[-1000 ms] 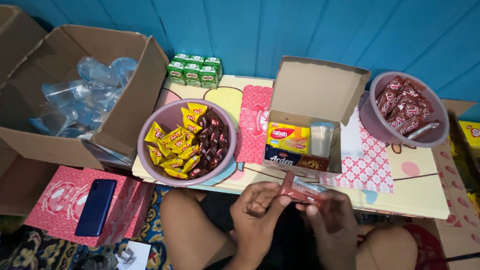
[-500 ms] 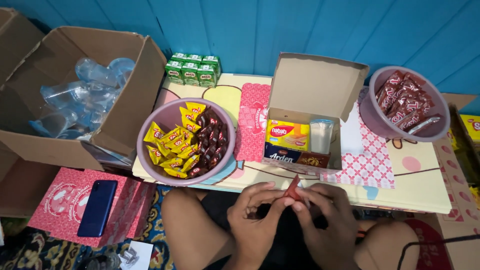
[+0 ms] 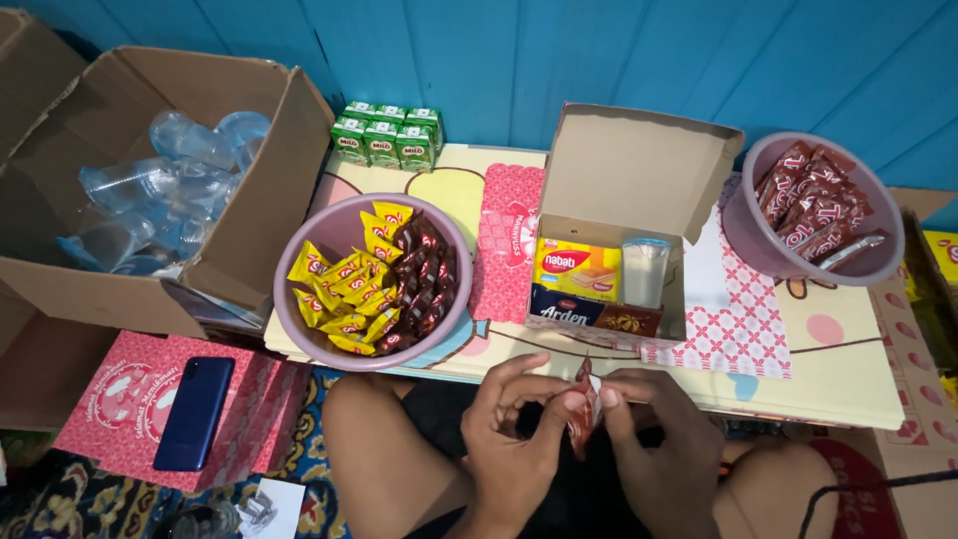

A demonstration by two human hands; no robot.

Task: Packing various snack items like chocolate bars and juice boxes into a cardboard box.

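We pinch the red snack packet (image 3: 582,411) between left hand (image 3: 519,439) and right hand (image 3: 654,439), both grasping it; its long axis stands near vertical, directly below the open box (image 3: 609,250).
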